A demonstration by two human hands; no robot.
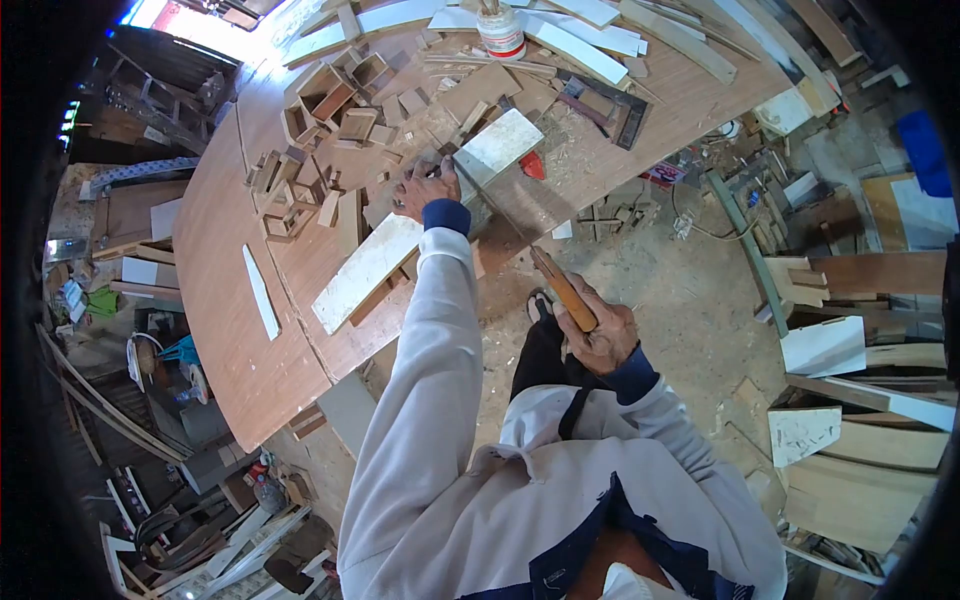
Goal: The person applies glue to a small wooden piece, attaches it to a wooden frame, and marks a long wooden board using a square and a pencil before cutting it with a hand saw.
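My right hand [602, 332] is wrapped around the wooden handle of a handsaw [566, 296], near the front edge of the worktable [225, 300]. The saw's blade runs forward and left from the handle, across a long white board [372, 265]. My left hand [428, 190] lies on this board just left of the blade, its fingers bent over it and holding it down. The board's far end sticks out beyond the blade, beside a small red piece [532, 166]. Sawdust is scattered around there.
Small wooden box frames [335, 103] and offcuts lie beyond my left hand. A white tub [500, 36] and a dark square frame [628, 120] stand farther back. A narrow white strip [261, 291] lies at left. Boards [822, 345] are stacked at right.
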